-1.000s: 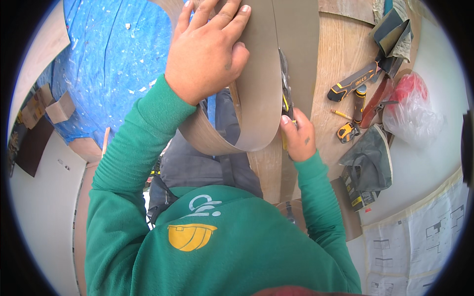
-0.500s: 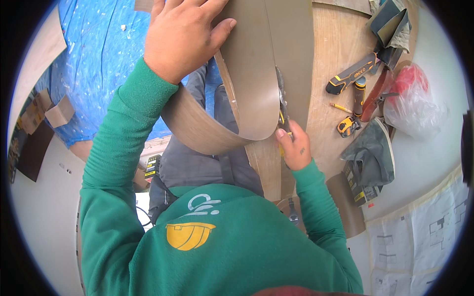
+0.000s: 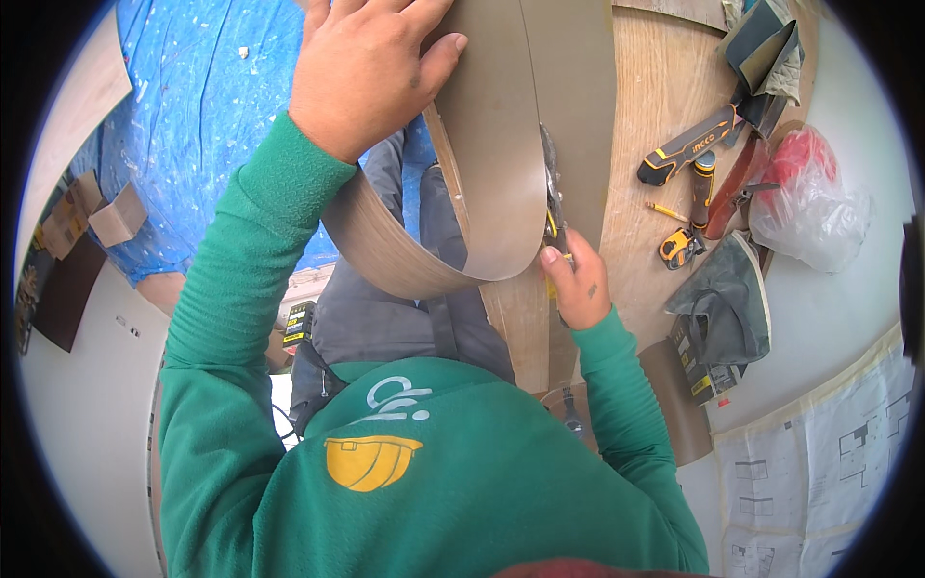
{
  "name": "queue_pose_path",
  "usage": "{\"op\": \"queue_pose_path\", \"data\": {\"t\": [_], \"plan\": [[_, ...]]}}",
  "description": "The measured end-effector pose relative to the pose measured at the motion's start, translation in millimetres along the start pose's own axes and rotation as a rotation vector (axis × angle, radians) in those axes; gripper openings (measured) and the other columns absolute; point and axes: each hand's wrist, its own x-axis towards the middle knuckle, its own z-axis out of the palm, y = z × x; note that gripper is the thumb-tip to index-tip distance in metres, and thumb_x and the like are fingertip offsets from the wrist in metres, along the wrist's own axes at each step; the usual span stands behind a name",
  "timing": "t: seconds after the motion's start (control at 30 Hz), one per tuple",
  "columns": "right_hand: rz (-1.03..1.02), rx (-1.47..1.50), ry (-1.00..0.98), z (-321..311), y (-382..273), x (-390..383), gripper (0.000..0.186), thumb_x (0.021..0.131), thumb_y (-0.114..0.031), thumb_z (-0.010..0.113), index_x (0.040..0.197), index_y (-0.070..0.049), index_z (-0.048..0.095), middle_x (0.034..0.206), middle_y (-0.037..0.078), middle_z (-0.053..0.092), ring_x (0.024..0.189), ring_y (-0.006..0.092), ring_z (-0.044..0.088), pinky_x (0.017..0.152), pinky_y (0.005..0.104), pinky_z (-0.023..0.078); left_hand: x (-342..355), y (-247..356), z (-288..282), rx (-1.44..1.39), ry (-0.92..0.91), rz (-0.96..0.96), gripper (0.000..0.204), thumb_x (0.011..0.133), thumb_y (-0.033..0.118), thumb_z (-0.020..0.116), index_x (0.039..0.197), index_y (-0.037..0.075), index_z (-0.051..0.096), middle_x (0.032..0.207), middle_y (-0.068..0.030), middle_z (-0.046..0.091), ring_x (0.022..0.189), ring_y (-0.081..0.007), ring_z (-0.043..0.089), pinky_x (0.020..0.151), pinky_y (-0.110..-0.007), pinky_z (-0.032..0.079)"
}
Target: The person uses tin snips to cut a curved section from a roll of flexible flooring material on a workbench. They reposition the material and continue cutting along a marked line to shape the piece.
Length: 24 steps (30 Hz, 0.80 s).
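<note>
A long brown flexible flooring strip (image 3: 496,183) curls up and back on itself, its wood-grained outer face showing on the bend. My left hand (image 3: 366,67) lies on the curled part with fingers spread and thumb apart; some fingertips run out of view at the top. My right hand (image 3: 581,284) is closed round the yellow handle of snips (image 3: 552,197), whose dark, narrow front part lies along the strip's right edge. Their tips are partly hidden by the curl. Under it, a flat brown sheet (image 3: 578,96) rests on a wooden board (image 3: 646,58).
On the board's right lie an orange-and-black multi-tool (image 3: 689,144), a pencil (image 3: 667,210), a tape measure (image 3: 680,249) and a dark bag (image 3: 723,299). A clear plastic bag (image 3: 814,212) sits by the white wall. Blue sheeting (image 3: 212,116) covers the left, near an open carton (image 3: 118,217).
My left hand and the curled strip have shifted slightly to the right in view. My right hand keeps hold of the snips in nearly the same place.
</note>
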Motion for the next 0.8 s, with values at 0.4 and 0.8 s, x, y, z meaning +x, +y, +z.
{"op": "queue_pose_path", "data": {"t": [0.4,0.8], "plan": [[0.034,-0.027,0.017,-2.0,8.5,0.5,0.043,0.101,-0.035,0.072,0.114,0.005,0.066,0.080,0.010,0.062,0.070,0.0152,0.054,0.065,0.0347,0.048,1.6,3.8,-3.6,-0.012,-0.031,-0.026,0.061,0.094,0.029,0.071,0.149,0.006,0.060,0.164,-0.0222,0.046,0.156,-0.0455,0.033,0.127,-0.062,0.026],[0.004,-0.015,0.002,-1.7,-3.1,6.5,0.044,0.101,-0.035,0.071,0.116,0.006,0.066,0.081,0.010,0.063,0.073,0.0162,0.055,0.068,0.0353,0.049,1.2,0.9,-0.8,-0.023,-0.038,-0.014,0.061,0.094,0.030,0.070,0.150,0.005,0.059,0.164,-0.0229,0.045,0.157,-0.0462,0.032,0.129,-0.061,0.023]]}}
